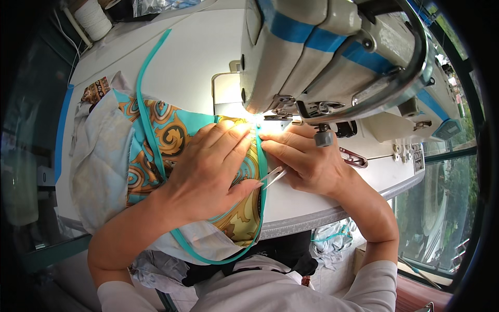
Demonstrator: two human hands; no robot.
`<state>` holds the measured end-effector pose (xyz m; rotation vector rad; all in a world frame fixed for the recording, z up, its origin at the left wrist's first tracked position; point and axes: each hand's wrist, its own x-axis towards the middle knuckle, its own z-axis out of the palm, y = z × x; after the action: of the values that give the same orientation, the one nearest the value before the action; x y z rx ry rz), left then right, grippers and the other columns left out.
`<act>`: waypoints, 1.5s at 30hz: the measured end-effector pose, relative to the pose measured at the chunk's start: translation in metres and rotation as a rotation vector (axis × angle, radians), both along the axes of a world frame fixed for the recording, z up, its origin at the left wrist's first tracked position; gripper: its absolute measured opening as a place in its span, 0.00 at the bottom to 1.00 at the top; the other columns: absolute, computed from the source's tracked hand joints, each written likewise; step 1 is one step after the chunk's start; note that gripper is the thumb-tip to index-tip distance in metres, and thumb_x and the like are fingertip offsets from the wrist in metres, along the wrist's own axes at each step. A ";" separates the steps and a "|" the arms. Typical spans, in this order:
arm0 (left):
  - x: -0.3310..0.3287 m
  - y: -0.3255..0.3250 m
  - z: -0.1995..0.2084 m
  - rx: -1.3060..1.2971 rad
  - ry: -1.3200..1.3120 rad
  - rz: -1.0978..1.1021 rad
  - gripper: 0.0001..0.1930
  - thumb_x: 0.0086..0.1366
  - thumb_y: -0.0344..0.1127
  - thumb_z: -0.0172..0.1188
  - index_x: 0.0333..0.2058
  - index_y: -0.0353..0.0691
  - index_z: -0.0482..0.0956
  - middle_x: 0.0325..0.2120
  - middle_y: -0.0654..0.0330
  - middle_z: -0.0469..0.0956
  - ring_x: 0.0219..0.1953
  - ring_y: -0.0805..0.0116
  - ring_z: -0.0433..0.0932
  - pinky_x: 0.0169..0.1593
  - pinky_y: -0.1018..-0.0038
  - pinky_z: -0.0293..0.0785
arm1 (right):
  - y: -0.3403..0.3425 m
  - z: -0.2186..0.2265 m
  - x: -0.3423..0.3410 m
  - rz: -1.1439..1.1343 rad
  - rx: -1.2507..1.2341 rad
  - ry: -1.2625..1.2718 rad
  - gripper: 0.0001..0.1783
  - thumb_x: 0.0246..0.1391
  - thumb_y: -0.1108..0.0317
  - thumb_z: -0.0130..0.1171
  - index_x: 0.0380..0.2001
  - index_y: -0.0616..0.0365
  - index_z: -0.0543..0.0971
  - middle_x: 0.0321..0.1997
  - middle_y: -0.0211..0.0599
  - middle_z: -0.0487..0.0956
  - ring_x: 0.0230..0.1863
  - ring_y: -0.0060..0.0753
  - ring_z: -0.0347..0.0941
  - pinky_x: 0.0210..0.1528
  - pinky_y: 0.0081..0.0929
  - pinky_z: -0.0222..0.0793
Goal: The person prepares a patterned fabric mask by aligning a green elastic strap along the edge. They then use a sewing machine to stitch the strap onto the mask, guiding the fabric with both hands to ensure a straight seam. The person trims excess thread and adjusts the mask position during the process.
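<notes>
My left hand (208,164) lies flat on a teal and gold patterned fabric (171,132), fingers stretched toward the lit needle area of the sewing machine (291,57). My right hand (306,158) is closed, its fingertips at the fabric's edge beside a narrow teal strip (263,179). This strip runs along that edge, loops below the table front and crosses the fabric on the left. Slim metal blades (274,178) stick out from my right palm toward my left thumb. With a dark red handle (354,157) beyond the wrist, they look like thread snips. The needle is lost in glare.
A white thread cone (92,20) stands at the back left. Several small bobbins (403,152) sit at the table's right side. Paler cloth (99,171) bunches at the left. A measuring scale (306,217) runs along the table's front edge. More scraps (332,242) lie below.
</notes>
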<state>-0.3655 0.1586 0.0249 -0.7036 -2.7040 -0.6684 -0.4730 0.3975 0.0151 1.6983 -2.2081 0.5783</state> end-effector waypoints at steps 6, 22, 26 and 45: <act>-0.006 0.000 0.002 0.007 0.005 -0.003 0.34 0.61 0.43 0.72 0.62 0.31 0.76 0.61 0.45 0.74 0.64 0.42 0.71 0.68 0.51 0.66 | -0.002 0.001 0.001 0.014 -0.034 0.075 0.29 0.35 0.70 0.70 0.48 0.54 0.84 0.44 0.29 0.88 0.32 0.37 0.81 0.30 0.35 0.77; -0.006 -0.006 0.005 -0.100 0.002 -0.026 0.33 0.63 0.44 0.70 0.62 0.31 0.77 0.63 0.45 0.73 0.66 0.43 0.70 0.70 0.50 0.65 | -0.003 0.006 0.006 0.012 -0.004 0.101 0.30 0.40 0.69 0.68 0.52 0.58 0.82 0.48 0.31 0.87 0.33 0.33 0.82 0.29 0.31 0.76; -0.004 -0.004 0.001 -0.051 -0.033 -0.047 0.34 0.64 0.41 0.70 0.64 0.28 0.75 0.64 0.43 0.72 0.67 0.41 0.71 0.71 0.51 0.66 | -0.005 0.003 0.006 0.011 -0.047 0.142 0.28 0.41 0.69 0.67 0.51 0.58 0.82 0.47 0.31 0.87 0.33 0.33 0.82 0.29 0.31 0.75; -0.005 -0.005 0.003 0.008 -0.095 -0.056 0.35 0.63 0.38 0.71 0.66 0.29 0.73 0.65 0.43 0.71 0.68 0.40 0.70 0.71 0.53 0.68 | -0.004 0.001 0.006 0.001 -0.016 0.096 0.23 0.44 0.68 0.67 0.48 0.58 0.82 0.39 0.31 0.86 0.29 0.36 0.80 0.25 0.35 0.74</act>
<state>-0.3704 0.1536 0.0277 -0.7663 -2.7746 -0.7435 -0.4671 0.3940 0.0159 1.6829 -2.1304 0.5026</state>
